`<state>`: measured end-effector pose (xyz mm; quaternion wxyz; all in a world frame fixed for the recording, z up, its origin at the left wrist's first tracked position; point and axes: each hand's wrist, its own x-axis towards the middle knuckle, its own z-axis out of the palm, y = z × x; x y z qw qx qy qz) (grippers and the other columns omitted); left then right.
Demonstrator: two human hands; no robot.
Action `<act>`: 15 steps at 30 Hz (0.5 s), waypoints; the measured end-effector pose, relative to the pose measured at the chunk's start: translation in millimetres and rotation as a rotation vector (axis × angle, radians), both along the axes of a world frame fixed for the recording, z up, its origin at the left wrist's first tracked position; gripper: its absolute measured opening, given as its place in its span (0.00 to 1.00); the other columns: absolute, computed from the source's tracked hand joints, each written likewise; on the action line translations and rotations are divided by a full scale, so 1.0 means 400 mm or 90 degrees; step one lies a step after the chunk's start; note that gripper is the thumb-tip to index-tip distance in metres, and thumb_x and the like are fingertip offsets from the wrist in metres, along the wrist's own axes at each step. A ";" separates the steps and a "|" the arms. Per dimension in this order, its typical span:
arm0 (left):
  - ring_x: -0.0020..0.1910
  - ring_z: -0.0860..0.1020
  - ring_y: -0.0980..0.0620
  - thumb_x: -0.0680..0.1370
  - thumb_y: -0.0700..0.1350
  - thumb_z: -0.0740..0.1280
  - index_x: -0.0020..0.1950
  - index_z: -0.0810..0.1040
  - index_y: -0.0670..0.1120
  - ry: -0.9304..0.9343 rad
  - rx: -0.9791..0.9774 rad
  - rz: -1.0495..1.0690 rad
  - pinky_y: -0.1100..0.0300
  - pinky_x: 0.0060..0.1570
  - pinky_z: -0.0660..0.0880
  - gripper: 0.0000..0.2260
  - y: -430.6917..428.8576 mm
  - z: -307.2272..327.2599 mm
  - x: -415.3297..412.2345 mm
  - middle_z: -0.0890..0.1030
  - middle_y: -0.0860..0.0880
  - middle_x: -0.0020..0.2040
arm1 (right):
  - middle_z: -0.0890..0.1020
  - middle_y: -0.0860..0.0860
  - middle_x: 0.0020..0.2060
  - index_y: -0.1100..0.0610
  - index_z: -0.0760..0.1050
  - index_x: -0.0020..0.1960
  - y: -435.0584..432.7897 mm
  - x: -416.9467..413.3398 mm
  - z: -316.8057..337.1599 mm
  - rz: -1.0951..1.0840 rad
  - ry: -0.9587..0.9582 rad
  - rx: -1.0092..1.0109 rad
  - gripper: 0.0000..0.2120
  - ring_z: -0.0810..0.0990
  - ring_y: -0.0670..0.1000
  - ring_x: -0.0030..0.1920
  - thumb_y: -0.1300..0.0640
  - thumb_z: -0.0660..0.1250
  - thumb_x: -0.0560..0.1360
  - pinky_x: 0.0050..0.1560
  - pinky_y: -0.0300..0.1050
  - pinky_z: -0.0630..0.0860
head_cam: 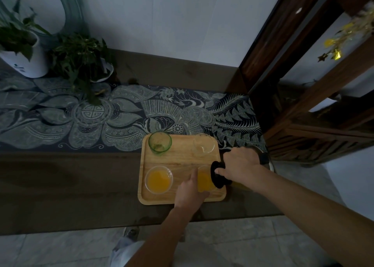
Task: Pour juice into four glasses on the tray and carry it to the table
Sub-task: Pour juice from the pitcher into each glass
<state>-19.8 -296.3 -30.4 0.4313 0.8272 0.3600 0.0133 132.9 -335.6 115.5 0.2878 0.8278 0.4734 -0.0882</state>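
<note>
In the lower middle of the frame the left hand (191, 189) clasps the near-right glass (205, 180) of orange juice, forefinger and thumb curled round it. Just right of it the right hand (240, 165) grips the tilted jug (218, 175), thumb on its black lid. The near-left glass (158, 179) also holds juice. Both stand on the wooden tray (182, 159), on the dark table (60, 185). Higher up the tray, the green glass (159, 143) and clear glass (204, 145) look unfilled. Beyond lies a patterned runner (121, 117), with potted plants (79, 54) upper left.

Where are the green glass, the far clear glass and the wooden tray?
green glass (159, 143), head view, on its inside bottom
far clear glass (204, 146), head view, on its base
wooden tray (182, 161), head view, on its bare middle
</note>
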 end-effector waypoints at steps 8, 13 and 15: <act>0.57 0.81 0.43 0.73 0.54 0.75 0.80 0.55 0.50 -0.007 0.002 -0.010 0.52 0.50 0.78 0.42 -0.001 0.005 0.000 0.79 0.45 0.65 | 0.63 0.47 0.31 0.50 0.79 0.50 -0.010 0.012 -0.003 -0.016 0.019 0.055 0.26 0.80 0.56 0.46 0.28 0.61 0.73 0.38 0.48 0.67; 0.57 0.81 0.43 0.74 0.55 0.74 0.80 0.54 0.50 0.001 -0.005 -0.012 0.54 0.48 0.75 0.42 -0.003 0.006 0.002 0.78 0.45 0.67 | 0.68 0.48 0.33 0.51 0.79 0.52 -0.001 0.000 -0.001 -0.024 0.013 0.041 0.27 0.81 0.56 0.48 0.29 0.60 0.74 0.38 0.48 0.69; 0.57 0.81 0.43 0.74 0.54 0.74 0.80 0.54 0.49 0.001 -0.006 -0.010 0.53 0.50 0.76 0.42 -0.005 0.006 0.004 0.79 0.44 0.66 | 0.75 0.51 0.38 0.52 0.79 0.53 0.003 -0.010 0.000 -0.020 0.001 0.033 0.26 0.80 0.56 0.47 0.30 0.60 0.75 0.38 0.49 0.69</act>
